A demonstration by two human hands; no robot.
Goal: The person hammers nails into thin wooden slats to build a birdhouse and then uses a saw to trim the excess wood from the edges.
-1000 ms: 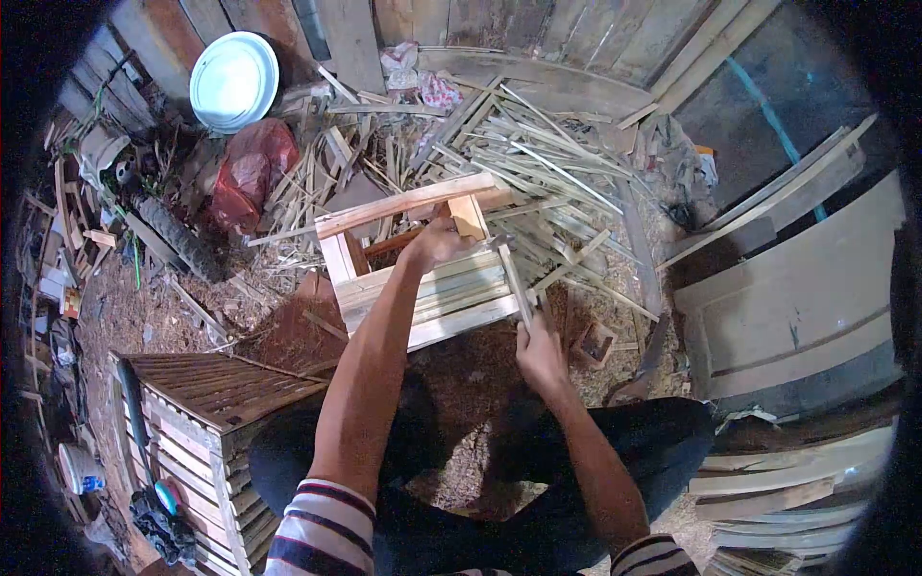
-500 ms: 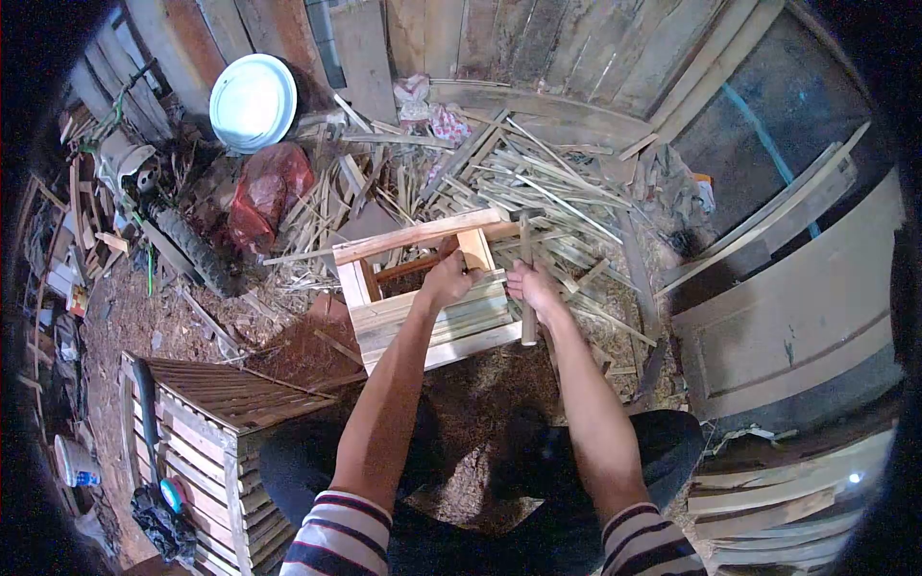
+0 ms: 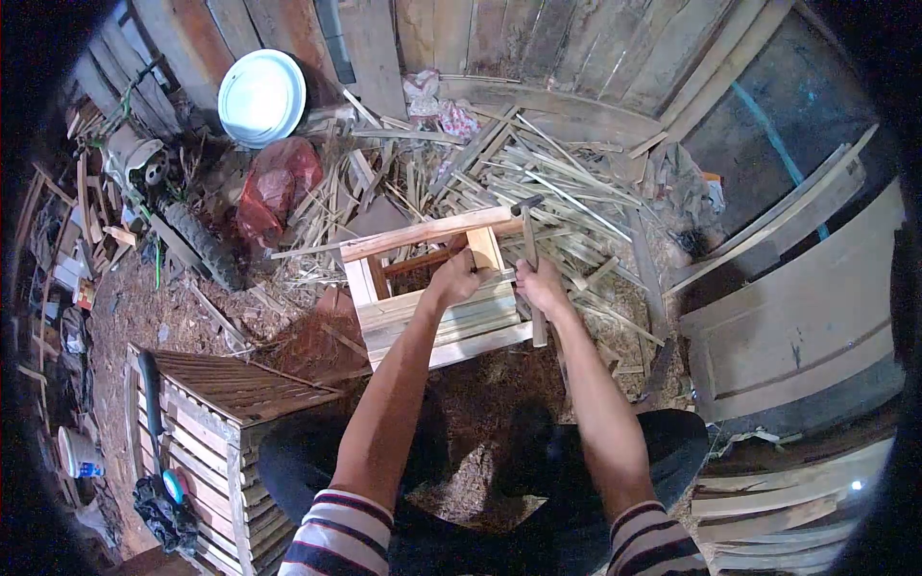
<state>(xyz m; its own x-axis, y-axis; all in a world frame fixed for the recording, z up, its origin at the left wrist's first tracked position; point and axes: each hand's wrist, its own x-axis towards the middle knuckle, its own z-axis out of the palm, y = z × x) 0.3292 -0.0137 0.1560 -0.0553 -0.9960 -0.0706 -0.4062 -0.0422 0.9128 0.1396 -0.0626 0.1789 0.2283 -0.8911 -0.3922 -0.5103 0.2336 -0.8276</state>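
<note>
Currently, the right hand (image 3: pixel 541 286) is holding a hammer (image 3: pixel 530 240); the left hand (image 3: pixel 455 279), its grip unclear, is touching the wooden frame (image 3: pixel 471 324).

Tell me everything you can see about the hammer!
The hammer has a long, straight, light-brown handle that looks like wood, and a small, dark head that looks like metal. The right hand is around the middle of the handle. The head is at the far end, pointing away from the person, and the other end points back toward the knees. It is by the right end of the wooden frame; I can't tell if they touch.
</note>
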